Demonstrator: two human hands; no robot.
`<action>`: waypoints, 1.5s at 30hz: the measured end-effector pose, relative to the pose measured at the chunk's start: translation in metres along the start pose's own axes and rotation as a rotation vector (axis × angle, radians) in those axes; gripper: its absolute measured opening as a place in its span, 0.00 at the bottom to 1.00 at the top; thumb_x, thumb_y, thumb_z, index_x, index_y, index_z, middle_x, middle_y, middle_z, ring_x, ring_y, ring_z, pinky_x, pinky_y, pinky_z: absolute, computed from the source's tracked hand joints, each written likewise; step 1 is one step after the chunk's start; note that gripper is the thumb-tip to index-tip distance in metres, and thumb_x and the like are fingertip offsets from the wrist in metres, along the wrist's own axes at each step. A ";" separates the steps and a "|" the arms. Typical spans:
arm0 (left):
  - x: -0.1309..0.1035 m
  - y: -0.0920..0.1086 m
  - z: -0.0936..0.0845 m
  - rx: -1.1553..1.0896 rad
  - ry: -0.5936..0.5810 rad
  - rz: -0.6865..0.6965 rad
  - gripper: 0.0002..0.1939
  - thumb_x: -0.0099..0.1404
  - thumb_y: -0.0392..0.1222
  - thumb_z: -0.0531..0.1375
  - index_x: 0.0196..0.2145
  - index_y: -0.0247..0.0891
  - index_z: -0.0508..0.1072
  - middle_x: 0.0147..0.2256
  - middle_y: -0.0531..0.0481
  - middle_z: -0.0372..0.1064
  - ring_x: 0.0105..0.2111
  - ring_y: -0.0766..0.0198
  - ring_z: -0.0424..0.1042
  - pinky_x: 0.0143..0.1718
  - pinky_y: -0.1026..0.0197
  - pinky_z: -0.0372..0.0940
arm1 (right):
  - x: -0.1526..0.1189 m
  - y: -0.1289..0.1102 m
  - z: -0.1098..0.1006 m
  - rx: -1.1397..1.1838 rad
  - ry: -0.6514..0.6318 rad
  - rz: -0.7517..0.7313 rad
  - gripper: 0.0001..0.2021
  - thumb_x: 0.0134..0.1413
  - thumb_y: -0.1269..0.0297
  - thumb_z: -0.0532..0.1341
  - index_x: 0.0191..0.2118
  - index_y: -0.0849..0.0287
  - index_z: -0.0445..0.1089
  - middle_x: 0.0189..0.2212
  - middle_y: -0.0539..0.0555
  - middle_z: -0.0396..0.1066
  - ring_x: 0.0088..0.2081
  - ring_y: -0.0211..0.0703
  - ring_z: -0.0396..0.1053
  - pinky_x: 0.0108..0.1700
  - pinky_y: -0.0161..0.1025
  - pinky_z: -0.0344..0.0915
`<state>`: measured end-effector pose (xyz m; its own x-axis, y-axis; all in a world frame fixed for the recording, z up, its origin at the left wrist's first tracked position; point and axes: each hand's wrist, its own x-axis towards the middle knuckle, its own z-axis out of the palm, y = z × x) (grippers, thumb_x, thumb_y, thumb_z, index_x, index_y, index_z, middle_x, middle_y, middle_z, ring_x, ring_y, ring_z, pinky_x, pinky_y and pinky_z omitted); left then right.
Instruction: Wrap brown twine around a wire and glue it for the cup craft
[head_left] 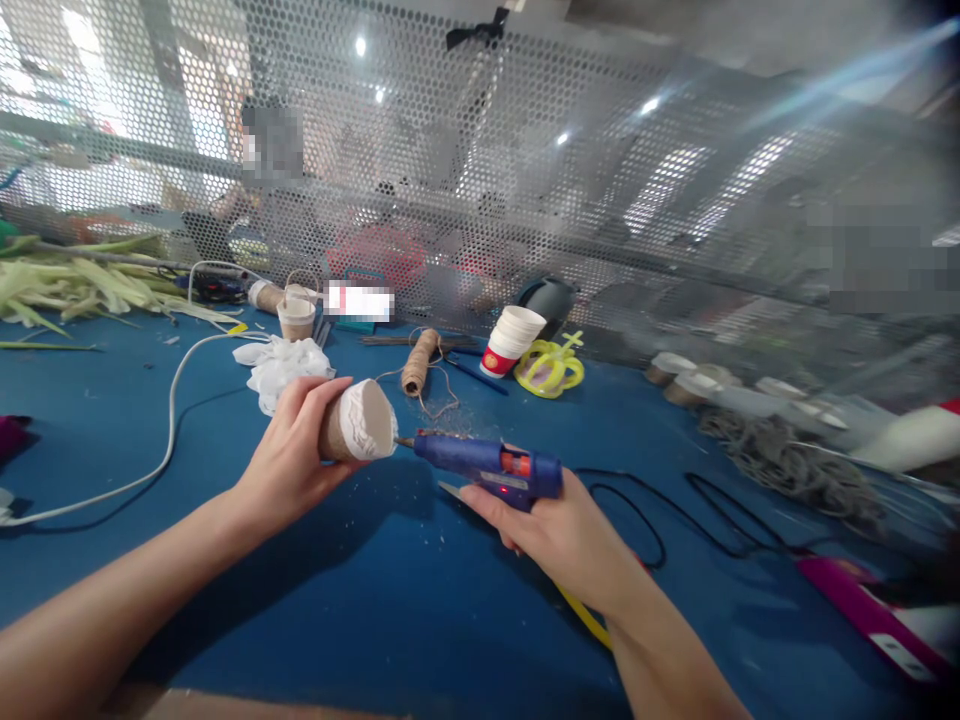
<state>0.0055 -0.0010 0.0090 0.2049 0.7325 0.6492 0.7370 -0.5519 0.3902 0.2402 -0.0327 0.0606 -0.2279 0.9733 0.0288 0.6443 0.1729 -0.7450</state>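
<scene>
My left hand [289, 450] is closed round a paper cup [364, 422], tilted so its open mouth faces right. Brown twine covers the cup's lower part, and a white ruffled band runs round it near the rim. In my right hand [559, 525] is a blue hot glue gun [487, 467] with an orange part and a small red light. Its nozzle points left and meets the cup's rim or stops just short of it; I cannot tell which. Beneath my right hand a pointed metal blade and a yellow strip show partly.
White ruffled fabric [281, 370] lies behind my left hand. Farther back are a twine spool [420, 362], stacked paper cups [512, 340] and a yellow crown-like ornament [551, 368]. Cables cross the blue table [420, 600]; a magenta power strip [862, 605] lies right. A perforated metal screen [450, 170] stands behind.
</scene>
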 end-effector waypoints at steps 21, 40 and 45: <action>0.000 0.004 -0.002 -0.124 -0.051 0.005 0.29 0.51 0.40 0.62 0.49 0.37 0.57 0.46 0.41 0.57 0.48 0.53 0.61 0.49 0.49 0.59 | 0.004 0.007 -0.002 0.132 0.077 0.060 0.15 0.46 0.54 0.61 0.20 0.60 0.64 0.09 0.46 0.60 0.14 0.33 0.59 0.20 0.32 0.59; -0.004 0.007 0.008 -0.821 -0.172 -0.402 0.35 0.43 0.44 0.67 0.48 0.36 0.57 0.44 0.44 0.65 0.44 0.55 0.66 0.46 0.53 0.61 | 0.016 0.019 0.022 0.829 -0.181 0.142 0.16 0.49 0.53 0.58 0.26 0.64 0.67 0.07 0.44 0.56 0.10 0.26 0.48 0.13 0.28 0.45; -0.004 0.008 0.008 -0.712 -0.168 -0.386 0.33 0.45 0.43 0.66 0.46 0.38 0.56 0.42 0.46 0.64 0.42 0.56 0.67 0.45 0.52 0.63 | 0.014 0.017 0.025 0.672 -0.137 0.111 0.15 0.50 0.54 0.59 0.26 0.64 0.67 0.08 0.44 0.57 0.11 0.28 0.51 0.14 0.30 0.49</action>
<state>0.0159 -0.0054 0.0050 0.1562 0.9410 0.3002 0.2020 -0.3279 0.9229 0.2301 -0.0193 0.0316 -0.3057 0.9442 -0.1226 0.0872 -0.1005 -0.9911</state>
